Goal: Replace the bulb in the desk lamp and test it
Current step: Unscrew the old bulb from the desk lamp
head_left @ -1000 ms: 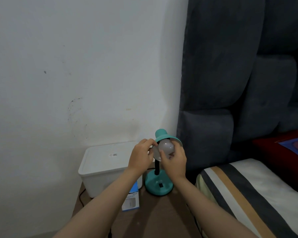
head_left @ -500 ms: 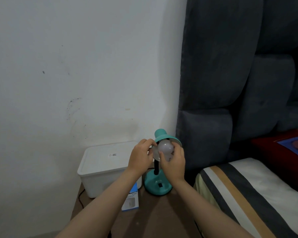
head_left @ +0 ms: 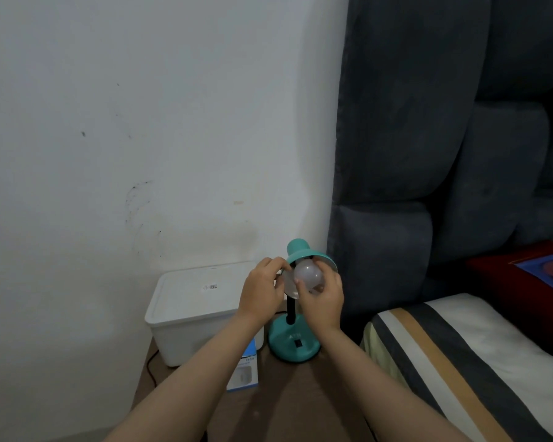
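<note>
A teal desk lamp [head_left: 295,343] stands on a brown bedside table [head_left: 288,406], its shade [head_left: 300,251] tilted toward me. A frosted white bulb [head_left: 307,273] sits in the mouth of the shade, unlit. My right hand [head_left: 323,299] grips the bulb from below and the right, fingers curled round it. My left hand [head_left: 262,290] pinches the left rim of the shade. The bulb's socket end is hidden inside the shade.
A white lidded plastic box [head_left: 193,309] stands left of the lamp against the wall. A blue and white bulb carton [head_left: 245,370] lies under my left forearm. A dark cable [head_left: 150,368] runs off the table's left edge. A padded headboard [head_left: 428,154] and striped bedding [head_left: 460,362] are at right.
Both hands stay on the lamp head. My right hand's fingers have shifted slightly round the bulb; the view has drifted a little.
</note>
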{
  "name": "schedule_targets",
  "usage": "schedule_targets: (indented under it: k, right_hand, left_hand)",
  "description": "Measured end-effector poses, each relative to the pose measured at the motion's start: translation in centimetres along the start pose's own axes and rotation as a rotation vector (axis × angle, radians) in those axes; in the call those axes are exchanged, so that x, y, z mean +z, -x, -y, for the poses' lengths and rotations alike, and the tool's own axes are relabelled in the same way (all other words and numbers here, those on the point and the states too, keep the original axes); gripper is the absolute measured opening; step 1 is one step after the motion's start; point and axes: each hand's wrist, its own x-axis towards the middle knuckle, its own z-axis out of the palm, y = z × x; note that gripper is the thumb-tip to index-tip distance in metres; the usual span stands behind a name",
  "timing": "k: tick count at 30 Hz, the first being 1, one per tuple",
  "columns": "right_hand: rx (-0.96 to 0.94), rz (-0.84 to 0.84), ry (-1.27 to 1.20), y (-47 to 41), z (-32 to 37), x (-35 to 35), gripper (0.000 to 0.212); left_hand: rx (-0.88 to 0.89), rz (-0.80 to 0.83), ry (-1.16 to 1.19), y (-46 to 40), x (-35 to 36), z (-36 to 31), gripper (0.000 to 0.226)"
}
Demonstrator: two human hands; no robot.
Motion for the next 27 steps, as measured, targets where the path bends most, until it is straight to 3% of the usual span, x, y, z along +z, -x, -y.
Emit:
schedule_targets:
  k: [7,13,17,22,27]
  right_hand:
    - [-0.088,0.079,0.097,-0.2,-0.3,-0.5,0.052]
    - [0.078,-0.037,0.012,0.2,-0.6,0.4,0.059]
    - [0.015,0.010,0.054,0.0,-0.2,0.2,0.050]
    - [-0.169,0.105,0.247,0.0,-0.5,-0.7,0.054]
    - [-0.034,0.012,0.141,0.6,-0.5,-0.5,0.062]
  left_hand:
    - [-0.005,-0.002,0.003,-0.1,0.1,0.1,0.028]
    - [-0.011,-0.005,0.016,0.0,0.2,-0.3,0.026]
    - [-0.010,-0.001,0.013,0.1,0.0,-0.1,0.028]
    - [-0.018,0.002,0.013,0.1,0.0,-0.3,0.026]
    - [-0.037,0.001,0.023,0.0,0.1,-0.4,0.027]
